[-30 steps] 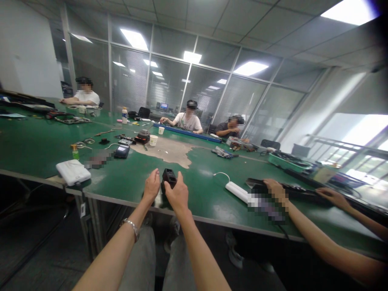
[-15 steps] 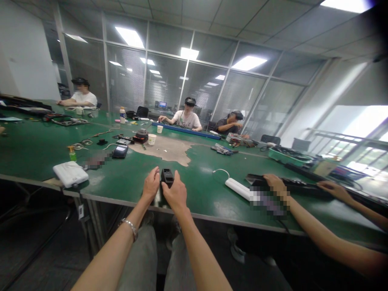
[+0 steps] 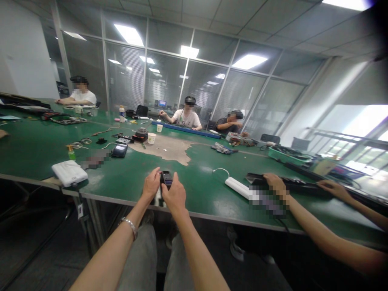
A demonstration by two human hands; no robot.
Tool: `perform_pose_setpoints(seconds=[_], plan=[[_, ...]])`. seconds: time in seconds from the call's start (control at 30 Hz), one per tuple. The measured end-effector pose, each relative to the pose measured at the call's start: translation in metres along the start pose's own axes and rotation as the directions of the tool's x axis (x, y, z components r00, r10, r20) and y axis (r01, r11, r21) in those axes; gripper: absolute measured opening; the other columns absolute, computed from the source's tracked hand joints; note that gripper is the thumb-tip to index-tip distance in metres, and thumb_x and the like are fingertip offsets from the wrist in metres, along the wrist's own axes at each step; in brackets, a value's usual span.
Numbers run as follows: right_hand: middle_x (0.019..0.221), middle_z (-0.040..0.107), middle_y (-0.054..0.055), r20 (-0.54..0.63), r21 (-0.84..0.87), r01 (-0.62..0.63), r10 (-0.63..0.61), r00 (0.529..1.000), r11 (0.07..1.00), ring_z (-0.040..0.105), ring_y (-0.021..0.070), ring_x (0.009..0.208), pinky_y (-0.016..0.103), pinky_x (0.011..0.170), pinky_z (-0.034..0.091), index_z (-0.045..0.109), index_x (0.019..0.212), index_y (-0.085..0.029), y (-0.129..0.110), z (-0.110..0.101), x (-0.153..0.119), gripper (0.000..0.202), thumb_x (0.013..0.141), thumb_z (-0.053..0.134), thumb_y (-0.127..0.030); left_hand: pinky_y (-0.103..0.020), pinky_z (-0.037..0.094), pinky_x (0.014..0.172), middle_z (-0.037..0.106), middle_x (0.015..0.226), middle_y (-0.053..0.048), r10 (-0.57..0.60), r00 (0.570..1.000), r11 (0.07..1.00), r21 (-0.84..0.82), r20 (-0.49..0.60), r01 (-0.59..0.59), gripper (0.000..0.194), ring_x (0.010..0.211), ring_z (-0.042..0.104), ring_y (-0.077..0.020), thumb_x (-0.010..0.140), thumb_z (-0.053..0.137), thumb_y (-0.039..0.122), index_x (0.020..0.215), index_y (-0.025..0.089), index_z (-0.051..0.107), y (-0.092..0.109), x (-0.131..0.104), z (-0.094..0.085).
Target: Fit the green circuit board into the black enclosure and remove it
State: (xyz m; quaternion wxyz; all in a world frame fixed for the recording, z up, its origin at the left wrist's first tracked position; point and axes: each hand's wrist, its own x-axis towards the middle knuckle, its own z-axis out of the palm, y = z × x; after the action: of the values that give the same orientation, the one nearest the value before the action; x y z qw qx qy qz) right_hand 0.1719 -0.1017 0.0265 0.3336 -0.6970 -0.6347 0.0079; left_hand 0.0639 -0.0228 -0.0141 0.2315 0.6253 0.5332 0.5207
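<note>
Close to the near edge of the green table [image 3: 206,194], a small black box-shaped device [image 3: 166,177] is held between both of my hands. It is tilted, and openings or a dark panel show on its upper end. My right hand [image 3: 176,192] grips it from the right, its thumb lying across the near face. On the other side, my left hand [image 3: 150,185] has its fingers curled against the device's left edge; that contact is partly hidden. The device's underside is out of sight.
Left of me lie a white power bank [image 3: 69,173], a green bottle [image 3: 71,152] and a dark phone-like device [image 3: 119,150]. Paper cups [image 3: 152,138] stand ahead. To the right are a white power strip [image 3: 238,188] and a co-worker's hands [image 3: 276,186] on a long black part. Several people sit opposite.
The black device has tipped slightly in my hands, so its upper face looks different, with a bluish sheen. Both hands stay in nearly the same place.
</note>
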Motion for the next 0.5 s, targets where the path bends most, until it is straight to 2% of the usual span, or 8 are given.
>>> perform_pose_setpoints(seconds=[0.33, 0.5], plan=[[0.105, 0.067, 0.020, -0.002, 0.032, -0.047, 0.047, 0.999, 0.998, 0.065, 0.0310, 0.097, 0.035, 0.080, 0.047, 0.033, 0.141, -0.005, -0.005, -0.004, 0.003, 0.073, 0.081, 0.061, -0.036, -0.033, 0.045, 0.101, 0.064, 0.123, -0.010, -0.024, 0.999, 0.998, -0.058, -0.023, 0.022, 0.045, 0.110, 0.062, -0.0180, 0.093, 0.035, 0.027, 0.134, 0.015, 0.049, -0.008, 0.002, 0.005], [0.112, 0.065, 0.021, -0.119, 0.120, -0.013, 0.027, 0.992, 0.993, 0.064, 0.0304, 0.102, 0.035, 0.084, 0.046, 0.034, 0.141, -0.004, -0.005, -0.014, 0.014, 0.074, 0.081, 0.060, -0.039, -0.034, 0.045, 0.101, 0.064, 0.123, -0.010, -0.025, 1.000, 0.999, -0.041, -0.011, 0.024, 0.044, 0.111, 0.062, -0.0192, 0.093, 0.036, 0.029, 0.132, 0.015, 0.051, -0.005, 0.002, 0.004]])
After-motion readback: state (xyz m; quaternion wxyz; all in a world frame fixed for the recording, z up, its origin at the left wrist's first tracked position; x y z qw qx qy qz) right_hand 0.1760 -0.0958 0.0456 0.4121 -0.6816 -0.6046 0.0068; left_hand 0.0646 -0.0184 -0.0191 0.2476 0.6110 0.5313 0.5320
